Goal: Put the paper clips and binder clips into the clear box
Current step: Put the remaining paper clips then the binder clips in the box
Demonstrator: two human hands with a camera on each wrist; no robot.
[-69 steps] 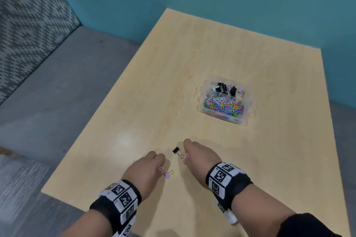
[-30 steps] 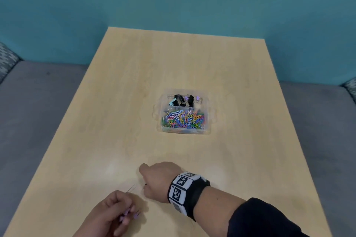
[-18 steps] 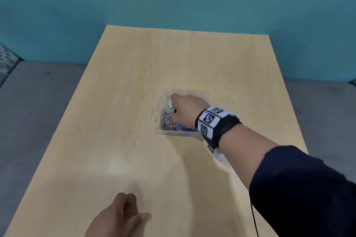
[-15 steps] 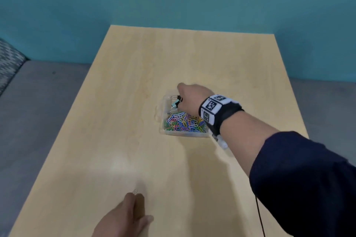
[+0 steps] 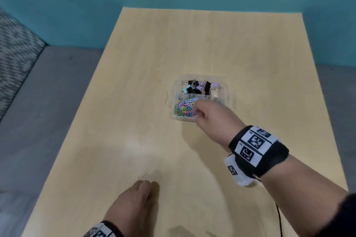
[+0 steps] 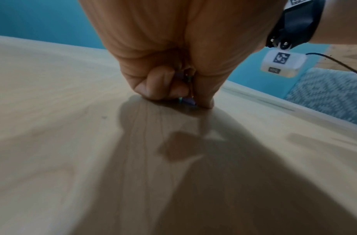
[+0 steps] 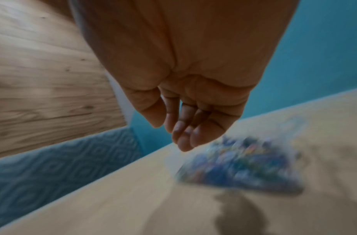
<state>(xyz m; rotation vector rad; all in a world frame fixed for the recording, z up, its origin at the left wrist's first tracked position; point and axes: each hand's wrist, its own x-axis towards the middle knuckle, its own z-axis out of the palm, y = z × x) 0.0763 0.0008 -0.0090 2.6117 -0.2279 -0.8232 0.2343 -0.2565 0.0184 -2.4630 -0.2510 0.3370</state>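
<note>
The clear box (image 5: 230, 100) sits mid-table, with binder clips (image 5: 198, 86) in its far compartment and coloured paper clips (image 5: 184, 108) in the near one. My right hand (image 5: 196, 109) hovers over the box's near right corner. Its fingers (image 7: 183, 143) hang relaxed and hold nothing, and the box (image 7: 244, 163) is a blur below them. At the table's front, my left hand (image 5: 149, 186) is curled with its fingertips on the wood. The left wrist view shows it pinching a purple binder clip (image 6: 187, 100). A silver paper clip (image 5: 143, 174) lies just beyond its fingers.
The light wooden table (image 5: 192, 44) has a teal wall behind it. Grey floor (image 5: 48, 102) shows to the left, with a patterned cushion (image 5: 13, 48) at the far left. A thin black cable (image 5: 278, 215) trails from my right wrist band.
My right hand carried a black binder clip from the front to the box's far compartment, let it go, and has drawn back slightly. My left hand stayed at the front, holding the purple clip.
</note>
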